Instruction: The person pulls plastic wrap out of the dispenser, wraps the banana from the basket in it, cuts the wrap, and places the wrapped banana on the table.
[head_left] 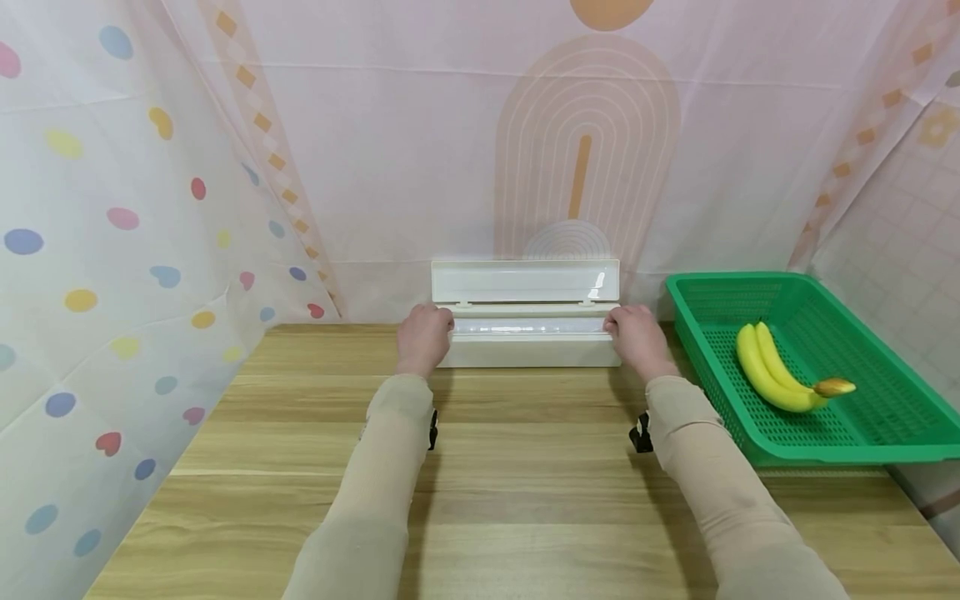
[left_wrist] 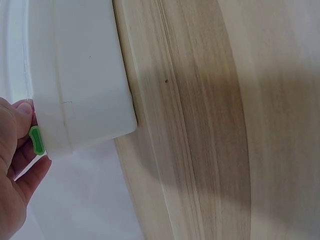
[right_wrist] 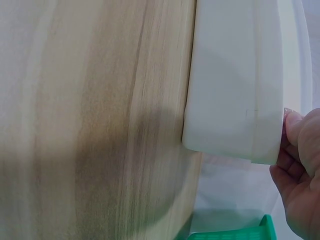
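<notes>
A long white plastic wrap dispenser (head_left: 528, 351) stands at the back edge of the table, its lid (head_left: 525, 281) raised against the wall cloth. Inside lies clear, shiny plastic wrap (head_left: 525, 326). At the dispenser's left end, my left hand (head_left: 423, 337) pinches the wrap's edge between thumb and forefinger. A small green tab (left_wrist: 37, 140) sits at that end, beside the curled fingers. My right hand (head_left: 639, 340) pinches the wrap at the opposite end, thumb and forefinger together over the front wall. Its lower fingers curl by the dispenser's end in the right wrist view.
To the right, a green plastic basket (head_left: 712, 400) holds yellow bananas (head_left: 772, 375). The wood-grain table (head_left: 525, 483) stretches in front of the dispenser. Patterned cloths (head_left: 375, 150) hang behind and at both sides.
</notes>
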